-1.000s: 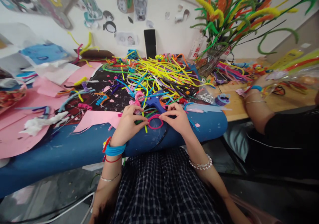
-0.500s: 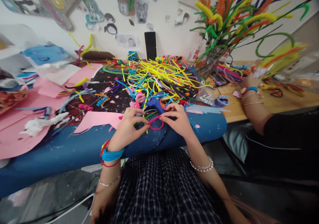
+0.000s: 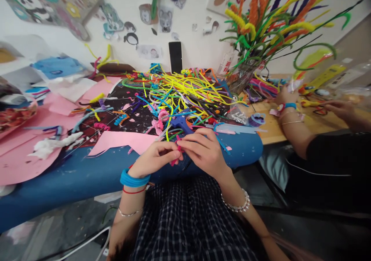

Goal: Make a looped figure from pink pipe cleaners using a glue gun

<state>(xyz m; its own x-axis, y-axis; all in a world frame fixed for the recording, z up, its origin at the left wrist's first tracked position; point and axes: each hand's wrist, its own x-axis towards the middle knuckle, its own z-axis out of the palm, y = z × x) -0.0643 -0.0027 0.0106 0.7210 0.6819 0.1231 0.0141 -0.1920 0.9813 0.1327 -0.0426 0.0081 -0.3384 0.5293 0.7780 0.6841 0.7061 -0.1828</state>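
Between my two hands is a bright pink pipe cleaner (image 3: 175, 161), mostly covered by my fingers. My left hand (image 3: 158, 156) is closed, thumb and fingertips pinching it from the left. From the right, my right hand (image 3: 204, 150) grips the same piece, its fingers bent over the top. Just beyond my fingertips lies a blue glue gun (image 3: 181, 122), beside a fuzzy pink twisted shape (image 3: 159, 122). Under and past my left hand stretches a cut sheet of pink paper (image 3: 121, 142).
A heap of yellow pipe cleaners (image 3: 188, 85) covers the table's middle, with a phone (image 3: 175, 58) upright behind it. A vase (image 3: 242, 77) of pipe-cleaner stems stands right. White stuffing (image 3: 48, 147) lies left. Another person's hand (image 3: 286, 92) works at the wooden table (image 3: 271, 129).
My hands have come closer together and turned inward. The pink pipe cleaner, an open loop before, is now bunched between my fingers. The other person's second hand has come into view.
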